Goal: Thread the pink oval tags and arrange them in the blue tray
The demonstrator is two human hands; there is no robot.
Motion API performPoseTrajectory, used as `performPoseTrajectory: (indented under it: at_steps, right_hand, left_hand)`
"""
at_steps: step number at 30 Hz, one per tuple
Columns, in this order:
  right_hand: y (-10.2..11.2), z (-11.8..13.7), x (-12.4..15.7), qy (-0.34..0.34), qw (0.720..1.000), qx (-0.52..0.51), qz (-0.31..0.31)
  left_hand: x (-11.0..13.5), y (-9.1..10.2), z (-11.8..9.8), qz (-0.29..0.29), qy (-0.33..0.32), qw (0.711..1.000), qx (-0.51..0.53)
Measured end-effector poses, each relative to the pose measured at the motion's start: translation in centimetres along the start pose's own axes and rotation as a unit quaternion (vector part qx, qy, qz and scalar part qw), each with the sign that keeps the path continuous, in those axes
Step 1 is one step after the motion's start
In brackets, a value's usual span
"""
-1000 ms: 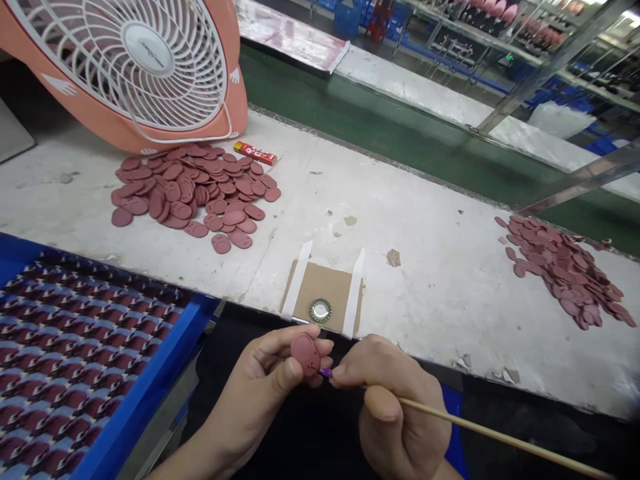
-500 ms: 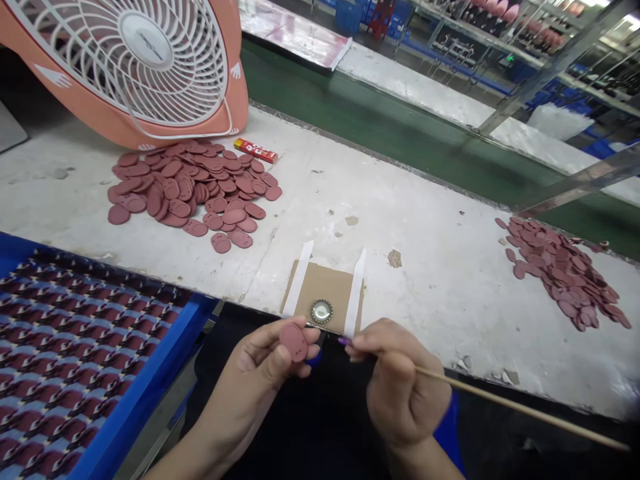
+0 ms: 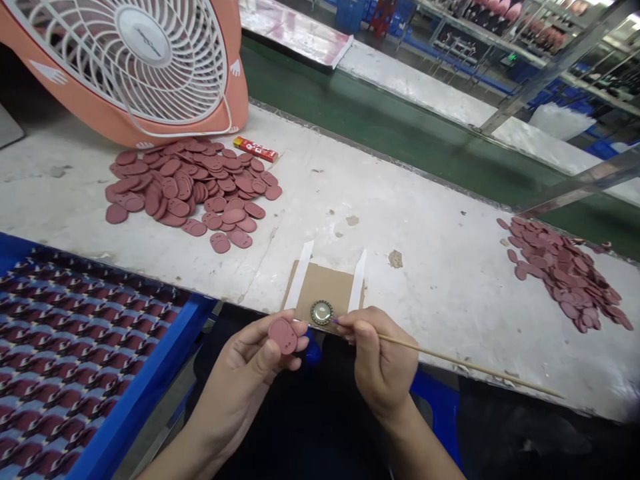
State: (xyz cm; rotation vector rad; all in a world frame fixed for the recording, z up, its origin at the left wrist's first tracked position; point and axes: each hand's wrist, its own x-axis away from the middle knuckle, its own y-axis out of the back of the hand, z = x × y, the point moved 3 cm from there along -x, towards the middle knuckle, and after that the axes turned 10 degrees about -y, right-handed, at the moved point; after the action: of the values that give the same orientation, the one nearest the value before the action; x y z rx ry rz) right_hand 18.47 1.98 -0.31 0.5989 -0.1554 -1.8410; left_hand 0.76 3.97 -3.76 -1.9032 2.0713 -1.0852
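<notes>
My left hand [image 3: 250, 363] pinches one dark red oval disc [image 3: 283, 335] between thumb and fingers, just in front of the table edge. My right hand [image 3: 383, 363] grips a long thin wooden stick [image 3: 465, 365] like a pen. The stick's purple tip [image 3: 334, 321] sits beside a metal bottle cap [image 3: 321, 311]. That cap rests on a brown cardboard patch [image 3: 325, 288] taped to the white table [image 3: 425, 267].
A heap of red oval discs [image 3: 190, 190] lies left of centre, below an orange fan [image 3: 130, 67]. A second heap [image 3: 565, 270] lies at the right. A blue tray [image 3: 150, 393] filled with rows of discs stands at lower left. A small red box [image 3: 255, 151] lies near the fan.
Both hands have moved up towards the table edge. The stick's tip has left the disc and gone to the bottle cap. The disc stays in my left hand.
</notes>
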Motion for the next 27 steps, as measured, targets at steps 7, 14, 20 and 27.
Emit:
performPoseTrajectory:
  at_steps: [7, 14, 20, 27]
  right_hand:
    - [0.6, 3.3, 0.5, 0.006, 0.994, -0.104, 0.025]
    - [-0.3, 4.0, 0.5, 0.009, 0.992, -0.107, 0.067]
    - [-0.5, 3.9, 0.4, -0.001, 0.993, -0.093, 0.079]
    - [-0.2, 3.6, 0.5, 0.001, 0.993, -0.104, 0.048]
  left_hand:
    - [0.3, -1.1, -0.2, 0.031, 0.004, 1.000, 0.006]
    - [0.5, -1.4, -0.2, 0.058, -0.005, 0.998, -0.004]
    - [0.6, -1.3, -0.1, 0.050, 0.001, 0.999, -0.002]
    - [0.4, -1.2, -0.1, 0.048, 0.005, 0.999, 0.003]
